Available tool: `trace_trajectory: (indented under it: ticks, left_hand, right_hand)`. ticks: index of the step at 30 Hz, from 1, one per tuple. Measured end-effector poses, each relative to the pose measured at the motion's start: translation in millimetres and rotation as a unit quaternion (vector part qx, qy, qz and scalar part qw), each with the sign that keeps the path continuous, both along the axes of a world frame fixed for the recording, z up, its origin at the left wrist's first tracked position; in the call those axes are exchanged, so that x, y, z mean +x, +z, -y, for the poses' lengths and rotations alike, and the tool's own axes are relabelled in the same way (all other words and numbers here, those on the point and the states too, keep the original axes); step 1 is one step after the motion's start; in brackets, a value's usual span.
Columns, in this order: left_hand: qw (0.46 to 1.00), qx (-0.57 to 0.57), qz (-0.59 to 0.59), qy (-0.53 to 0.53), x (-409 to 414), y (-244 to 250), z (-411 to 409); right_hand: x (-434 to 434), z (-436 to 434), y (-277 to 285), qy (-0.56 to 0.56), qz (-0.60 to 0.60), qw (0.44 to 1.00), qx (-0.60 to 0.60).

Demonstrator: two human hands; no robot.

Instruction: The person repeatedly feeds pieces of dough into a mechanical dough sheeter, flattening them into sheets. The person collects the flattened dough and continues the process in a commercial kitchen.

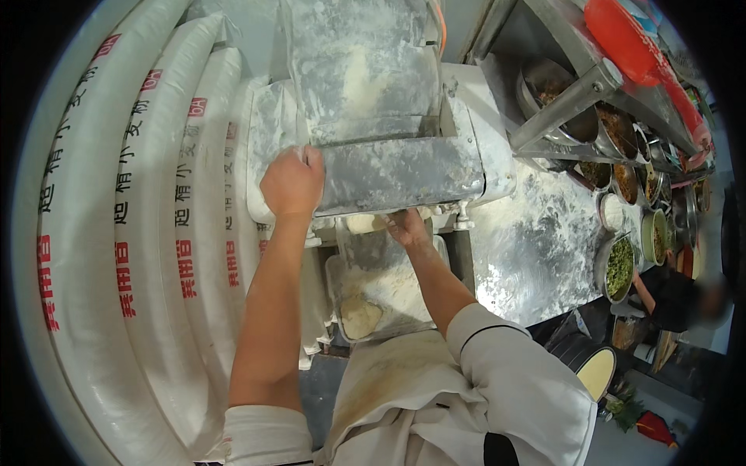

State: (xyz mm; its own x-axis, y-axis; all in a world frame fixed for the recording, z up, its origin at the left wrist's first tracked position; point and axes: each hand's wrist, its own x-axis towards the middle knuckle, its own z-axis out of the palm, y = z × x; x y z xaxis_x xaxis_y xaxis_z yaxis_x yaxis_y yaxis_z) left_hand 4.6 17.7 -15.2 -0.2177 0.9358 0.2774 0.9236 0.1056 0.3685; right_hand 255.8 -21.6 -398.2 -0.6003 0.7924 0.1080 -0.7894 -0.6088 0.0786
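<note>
A floury metal dough sheeter (pixel 402 172) stands before me. My left hand (pixel 293 180) is closed at the left end of its front cover; whether it grips anything there is hidden. Under the cover's lower edge, my right hand (pixel 408 226) is partly hidden, palm up, touching pale dough (pixel 367 223) that shows below the rollers. Beneath lies a flour-dusted tray (pixel 335 279), with a lump of dough (pixel 360 317) in its near left corner. The machine's sloping feed plate (pixel 367 76) carries loose flour.
Large white flour sacks (pixel 163 233) are stacked at the left. At the right is a floury steel table (pixel 530 244) with a bowl of chopped greens (pixel 619 269). Bowls of fillings (pixel 615 131) and a red plastic scoop (pixel 623 41) are at the upper right. Another person (pixel 670 297) is at the far right.
</note>
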Motion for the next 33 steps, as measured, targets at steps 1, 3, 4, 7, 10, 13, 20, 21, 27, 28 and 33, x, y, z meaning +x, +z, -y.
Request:
trace_trajectory:
  ticks: [1, 3, 4, 7, 10, 13, 20, 21, 27, 28, 33]
  left_hand:
    - [1.000, -0.005, -0.015, 0.017, -13.0, -3.7, 4.7]
    - [0.998, -0.010, -0.039, 0.056, -39.2, -7.3, 14.3]
    - [0.997, -0.011, -0.041, 0.060, -41.4, -7.3, 15.3]
    - [0.998, -0.012, -0.031, 0.051, -32.6, -5.8, 13.4]
    - [1.000, -0.009, -0.010, 0.024, -14.0, 1.4, 5.5]
    - [0.999, -0.020, -0.021, 0.022, -17.7, 0.4, 7.9]
    - [0.999, -0.008, -0.024, 0.037, -25.1, 7.7, 14.6]
    - [0.999, 0.004, -0.018, 0.027, -21.7, 4.6, 13.8]
    - [0.999, -0.017, -0.004, 0.028, -25.3, 7.1, 13.2]
    - [0.999, -0.018, -0.007, 0.031, -30.9, 6.2, 12.8]
    - [0.999, -0.025, -0.005, 0.027, -26.8, 10.0, 18.4]
  right_hand:
    - [-28.7, 9.8, 11.9, -0.042, 0.093, 0.993, -0.061]
    - [-74.7, 40.9, 77.5, -0.113, 0.287, 0.936, -0.169]
    - [-74.3, 54.0, 98.7, -0.109, 0.340, 0.917, -0.175]
    - [-62.1, 77.5, 105.2, -0.126, 0.416, 0.840, -0.325]
    - [-15.1, 61.6, 40.5, -0.088, 0.354, 0.896, -0.253]
    - [-42.8, 67.7, 59.7, -0.140, 0.358, 0.897, -0.217]
    - [-44.6, 140.1, 227.0, -0.128, 0.547, 0.823, -0.090]
    - [-32.4, 141.0, 238.8, -0.122, 0.535, 0.833, -0.077]
    - [-26.0, 66.7, 399.5, -0.124, 0.579, 0.800, 0.092]
    - [-38.1, 47.0, 476.9, -0.140, 0.594, 0.779, 0.144]
    - [-43.0, -111.7, 571.5, -0.338, 0.847, 0.207, 0.354]
